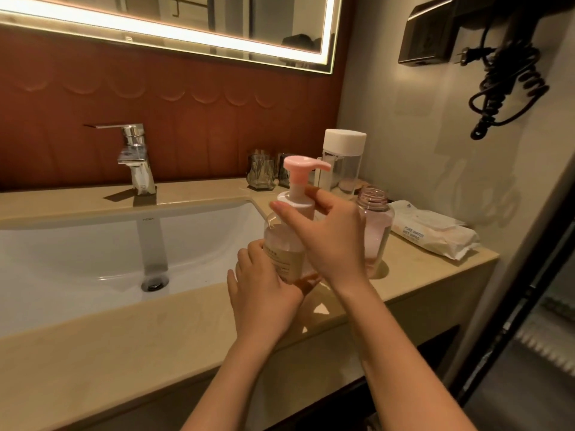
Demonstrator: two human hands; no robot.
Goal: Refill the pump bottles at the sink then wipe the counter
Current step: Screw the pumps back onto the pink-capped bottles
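A clear pump bottle (281, 241) with a pink pump head (300, 166) stands on the beige counter (124, 346) at the right edge of the sink (93, 244). My left hand (264, 290) grips the bottle's lower body. My right hand (326, 231) holds the white collar under the pump, fingers curled round it. Just behind on the right stands a second bottle (375, 225) with pink liquid and an open threaded neck, no pump on it. A tall clear bottle with a white cap (342, 160) stands farther back.
A chrome tap (137, 160) rises behind the basin. Two glass tumblers (263, 172) stand at the back wall. A pack of wet wipes (432, 228) lies at the counter's right end. A black hair dryer with coiled cord (504, 73) hangs on the right wall.
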